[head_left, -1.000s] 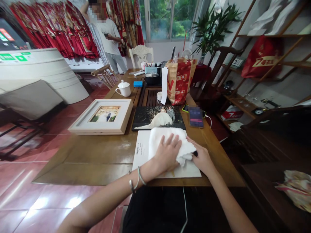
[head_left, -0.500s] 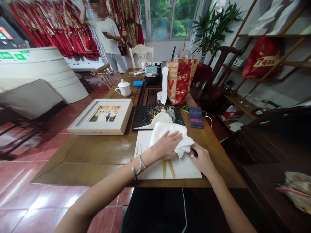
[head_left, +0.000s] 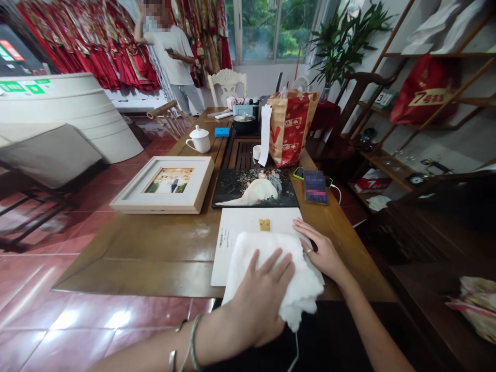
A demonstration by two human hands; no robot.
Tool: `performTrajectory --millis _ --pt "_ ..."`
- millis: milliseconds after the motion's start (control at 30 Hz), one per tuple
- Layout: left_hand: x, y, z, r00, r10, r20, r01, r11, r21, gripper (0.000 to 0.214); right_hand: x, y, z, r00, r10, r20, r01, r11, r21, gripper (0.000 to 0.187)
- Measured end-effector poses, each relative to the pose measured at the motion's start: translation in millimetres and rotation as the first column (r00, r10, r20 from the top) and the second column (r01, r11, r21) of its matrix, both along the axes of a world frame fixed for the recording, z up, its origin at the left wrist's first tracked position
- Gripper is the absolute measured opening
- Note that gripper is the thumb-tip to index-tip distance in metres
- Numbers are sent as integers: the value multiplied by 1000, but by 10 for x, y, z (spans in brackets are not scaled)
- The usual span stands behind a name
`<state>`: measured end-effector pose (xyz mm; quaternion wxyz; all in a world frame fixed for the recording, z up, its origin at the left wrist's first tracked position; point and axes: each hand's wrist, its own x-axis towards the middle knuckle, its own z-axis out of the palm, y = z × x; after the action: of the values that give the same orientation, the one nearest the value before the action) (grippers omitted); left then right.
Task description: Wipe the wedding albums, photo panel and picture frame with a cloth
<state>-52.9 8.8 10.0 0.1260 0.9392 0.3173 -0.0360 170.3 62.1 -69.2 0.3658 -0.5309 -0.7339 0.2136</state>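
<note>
A white cloth (head_left: pixel 248 258) lies over the near part of a white board (head_left: pixel 284 217), hanging past the board's near edge. My left hand (head_left: pixel 267 289) presses on the cloth with its fingers spread. My right hand (head_left: pixel 320 250) lies at the board's right edge, fingers stretched out and touching its surface. A small gold-coloured fitting (head_left: pixel 264 225) shows on the board just beyond the cloth. Printed text and a barcode run along the board's left side. The cloth hides the middle and lower part of the board.
A wedding photo panel (head_left: pixel 256 191) lies just beyond the board. A framed photo (head_left: pixel 207 183) is to the left, phones (head_left: pixel 315 187) to the right. Farther back stand a lidded white cup (head_left: pixel 200 140) and a paper bag (head_left: pixel 292 129). A person (head_left: pixel 174 57) stands beyond the table.
My left hand and the cloth have moved toward me, uncovering the gold fitting and the panel, and covering the gold legs. My right hand has straightened its fingers along the board's edge.
</note>
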Motion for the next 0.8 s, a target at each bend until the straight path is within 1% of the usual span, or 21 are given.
performTrajectory --millis 100,167,267,333,367,400,467,533,667,733,800 --pt "53 272 -17 988 154 -28 -153 988 17 74 -9 17 8 999 -26 -32 26 1000 -13 35" --pt "74 499 -26 974 222 -34 -221 975 33 73 -18 20 8 999 -42 -31 42 999 -17 34" --pt "56 779 -59 965 260 10 -261 964 45 71 -30 12 2 998 -57 -3 57 998 -17 36" --pt "19 872 -90 959 279 45 -281 959 33 70 -35 3 1 998 -58 17 58 998 -18 37" --pt "-1 880 -101 956 287 62 -289 957 21 69 -36 -1 2 998 -57 23 57 998 -18 37" --pt "-20 861 -107 953 293 76 -294 956 7 68 -37 -5 3 998 -55 27 56 998 -18 37" --pt "-46 743 -94 951 295 90 -294 955 -27 68 -35 -11 2 998 -49 29 50 999 -12 37" --pt "-54 541 -55 955 285 76 -280 957 -69 74 -29 -12 -4 999 -42 32 42 999 -3 37" --pt "-54 77 2 966 258 2 -254 953 -163 95 -14 -6 -19 999 -41 36 41 999 11 36" --pt "-66 -84 -27 970 244 -5 -241 955 -174 101 -10 -4 -20 999 -32 35 32 999 14 36" --pt "-85 -168 -91 972 232 29 -226 963 -147 100 -8 -5 -17 999 -26 33 26 1000 16 36"
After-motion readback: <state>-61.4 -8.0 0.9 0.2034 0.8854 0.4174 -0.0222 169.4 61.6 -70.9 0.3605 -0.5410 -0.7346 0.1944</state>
